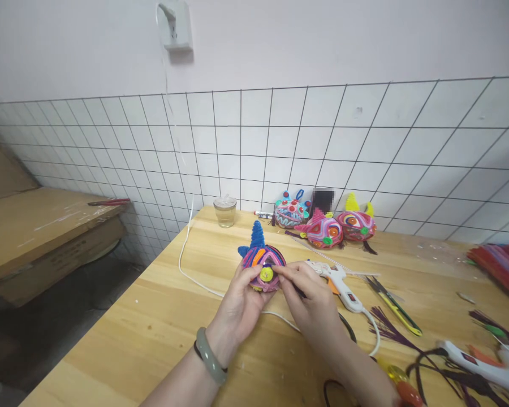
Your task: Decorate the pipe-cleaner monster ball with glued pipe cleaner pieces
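Observation:
My left hand (241,302) grips a round pipe-cleaner creature (263,260) from the left, fingers curled around its side. The creature is striped pink, purple and orange, with blue horns on top and a yellow button eye (266,274) at the front. My right hand (311,299) pinches at the creature's front right, fingertips pressed beside the yellow eye. A green bangle sits on my left wrist. Both hands rest low over the wooden table (161,322).
A white glue gun (341,285) lies right of my hands, its cord (190,265) running up the wall. Three finished creatures (322,223) and a glass jar (225,211) stand by the wire grid. Snips (392,302), another glue gun (487,364) and pipe cleaners (498,263) lie right.

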Available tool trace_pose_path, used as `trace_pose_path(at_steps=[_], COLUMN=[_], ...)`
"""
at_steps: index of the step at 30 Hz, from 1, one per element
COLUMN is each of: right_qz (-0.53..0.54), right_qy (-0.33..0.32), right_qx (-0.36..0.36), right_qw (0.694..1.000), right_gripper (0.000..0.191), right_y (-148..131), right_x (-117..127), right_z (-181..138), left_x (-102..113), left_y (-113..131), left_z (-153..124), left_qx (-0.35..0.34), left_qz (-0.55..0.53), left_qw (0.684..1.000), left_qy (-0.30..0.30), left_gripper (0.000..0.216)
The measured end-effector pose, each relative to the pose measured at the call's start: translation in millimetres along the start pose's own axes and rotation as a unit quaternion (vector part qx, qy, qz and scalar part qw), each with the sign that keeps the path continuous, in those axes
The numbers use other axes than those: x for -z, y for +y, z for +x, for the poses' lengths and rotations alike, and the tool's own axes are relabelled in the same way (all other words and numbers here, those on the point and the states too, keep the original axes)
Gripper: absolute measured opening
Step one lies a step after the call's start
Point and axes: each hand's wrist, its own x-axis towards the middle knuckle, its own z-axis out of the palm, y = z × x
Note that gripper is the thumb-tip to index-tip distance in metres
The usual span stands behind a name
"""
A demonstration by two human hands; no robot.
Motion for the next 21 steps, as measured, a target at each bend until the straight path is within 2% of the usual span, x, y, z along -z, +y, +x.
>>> trace_pose_path(at_steps=[5, 14, 21], right_qz=[-0.017, -0.023, -0.023], right_qy=[-0.01, 0.008, 0.018], right_qx=[0.012, 0.007, -0.005], right_qw=[1.0, 1.0, 1.0], right_gripper=[0.026, 0.021, 0.019], right_y=[-2.0, -5.9, -7.2], right_x=[1.4, 0.3, -4.0], right_z=[1.5, 0.9, -1.0], left_x=[1.2, 3.1, 3.3], left_y=[-0.2, -2.8, -4.3], left_z=[0.2, 1.4, 2.1], left_qx=[0.0, -0.025, -0.025], left_qz=[-0.001, 0.015, -0.006], left_qw=[1.0, 1.0, 1.0], left_qy=[0.006, -0.001, 0.002], left_gripper=[0.018, 0.027, 0.016])
